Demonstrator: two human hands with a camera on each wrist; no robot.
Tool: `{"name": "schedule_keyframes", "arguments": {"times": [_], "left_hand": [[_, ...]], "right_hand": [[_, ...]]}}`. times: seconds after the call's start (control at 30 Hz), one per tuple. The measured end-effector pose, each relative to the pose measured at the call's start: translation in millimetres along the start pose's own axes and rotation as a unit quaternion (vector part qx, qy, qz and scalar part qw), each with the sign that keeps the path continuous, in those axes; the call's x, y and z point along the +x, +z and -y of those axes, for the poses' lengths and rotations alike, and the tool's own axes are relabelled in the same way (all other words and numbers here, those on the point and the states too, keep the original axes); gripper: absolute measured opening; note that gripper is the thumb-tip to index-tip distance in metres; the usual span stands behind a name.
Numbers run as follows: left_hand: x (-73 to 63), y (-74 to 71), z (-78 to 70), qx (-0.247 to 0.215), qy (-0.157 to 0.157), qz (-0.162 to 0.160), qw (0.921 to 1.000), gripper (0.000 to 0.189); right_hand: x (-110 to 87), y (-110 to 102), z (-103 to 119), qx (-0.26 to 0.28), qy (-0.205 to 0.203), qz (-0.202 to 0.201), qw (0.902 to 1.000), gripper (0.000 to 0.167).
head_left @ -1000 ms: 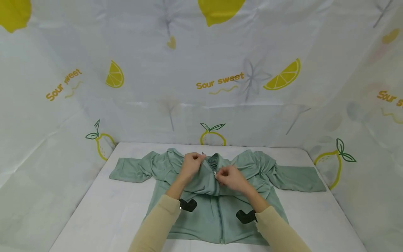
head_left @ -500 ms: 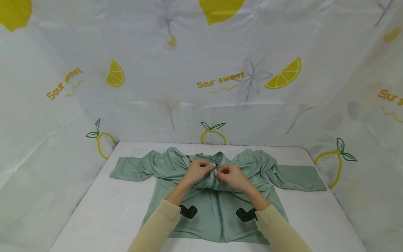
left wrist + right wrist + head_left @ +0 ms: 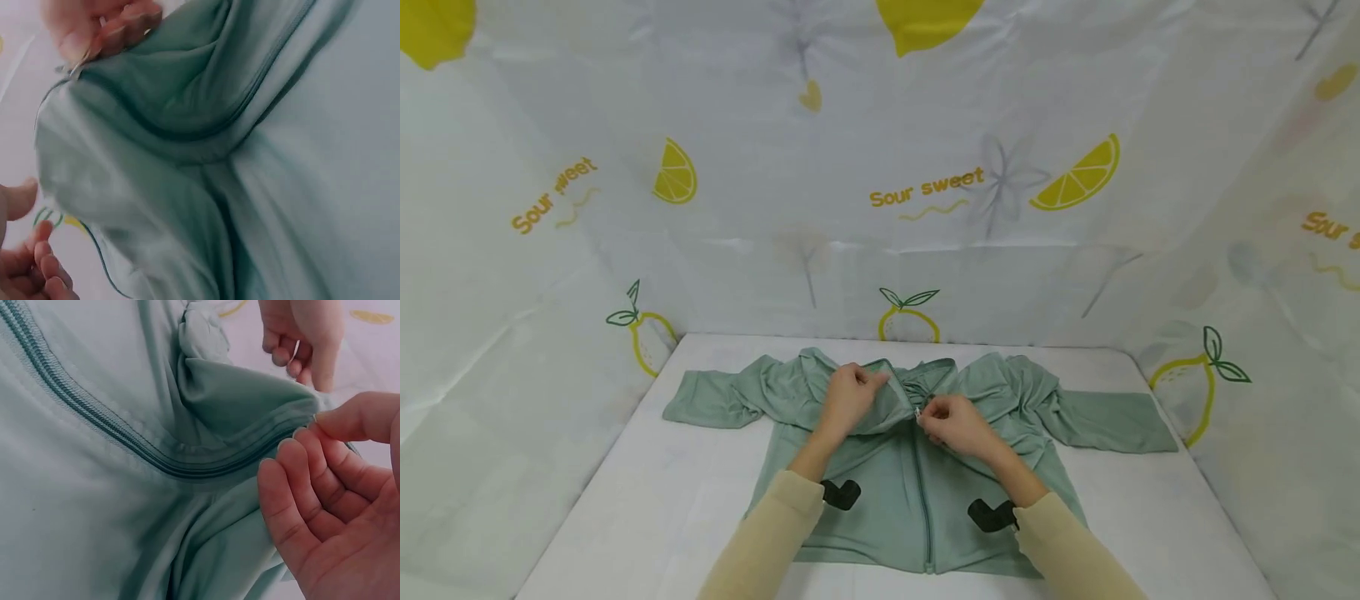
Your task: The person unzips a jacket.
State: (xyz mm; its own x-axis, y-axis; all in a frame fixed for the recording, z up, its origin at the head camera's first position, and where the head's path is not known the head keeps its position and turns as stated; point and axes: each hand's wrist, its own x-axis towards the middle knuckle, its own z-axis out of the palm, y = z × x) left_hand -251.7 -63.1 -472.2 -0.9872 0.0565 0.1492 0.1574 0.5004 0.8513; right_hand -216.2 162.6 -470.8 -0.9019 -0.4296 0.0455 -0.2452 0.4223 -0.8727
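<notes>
A pale green zip jacket (image 3: 865,521) lies front up, its upper part bunched and its collar spread into a V. My right hand (image 3: 953,425) pinches the zipper pull (image 3: 917,413) between thumb and fingertips, lifting the front fabric. In the right wrist view the zipper (image 3: 187,469) curves up to those fingertips. My left hand (image 3: 852,400) is beside the left collar edge (image 3: 891,387). Its thumb and fingers (image 3: 47,259) stand apart in the left wrist view, with nothing between them, close to the fabric.
Both jacket sleeves, the left one (image 3: 707,400) and the right one (image 3: 1112,421), stretch outward over the white table (image 3: 647,483). Behind and at the sides hangs a white sheet (image 3: 752,283) printed with lemons. A dark device (image 3: 841,495) is strapped at each wrist.
My left hand moved right to the zipper pull, then back left, leaving the collar wider apart. My right hand stays at the pull, nearly in place.
</notes>
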Motion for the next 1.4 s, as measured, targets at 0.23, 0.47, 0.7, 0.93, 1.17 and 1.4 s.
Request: {"name": "schedule_keyframes", "arguments": {"times": [0.23, 0.47, 0.7, 0.93, 1.17, 1.4], "left_hand": [[-7.4, 12.6, -4.5, -0.039, 0.055, 0.131, 0.9891, 0.045], [0.4, 14.2, -1.0, -0.093, 0.02, 0.071, 0.993, 0.031], [7.2, 4.3, 9.4, -0.066, -0.011, -0.032, 0.9973, 0.031], [-10.1, 10.1, 1.6, 0.01, 0.043, 0.082, 0.9957, 0.045], [-8.5, 19.0, 0.7, -0.039, 0.071, 0.121, 0.9893, 0.053], [-1.9, 6.6, 8.7, -0.074, 0.019, 0.012, 0.997, 0.05]], "right_hand": [[-3.1, -3, 27, 0.0, 0.008, -0.006, 1.0, 0.016], [5.8, 3, 1, -0.034, 0.009, -0.007, 0.9994, 0.021], [1.4, 4, -8, -0.063, 0.008, -0.01, 0.9979, 0.021], [1.3, 3, -8, -0.043, 0.007, -0.022, 0.9988, 0.021], [1.1, 2, -8, -0.045, 0.0, -0.015, 0.9989, 0.021], [-8.2, 4, -14, -0.076, -0.005, 0.016, 0.997, 0.022]]}}
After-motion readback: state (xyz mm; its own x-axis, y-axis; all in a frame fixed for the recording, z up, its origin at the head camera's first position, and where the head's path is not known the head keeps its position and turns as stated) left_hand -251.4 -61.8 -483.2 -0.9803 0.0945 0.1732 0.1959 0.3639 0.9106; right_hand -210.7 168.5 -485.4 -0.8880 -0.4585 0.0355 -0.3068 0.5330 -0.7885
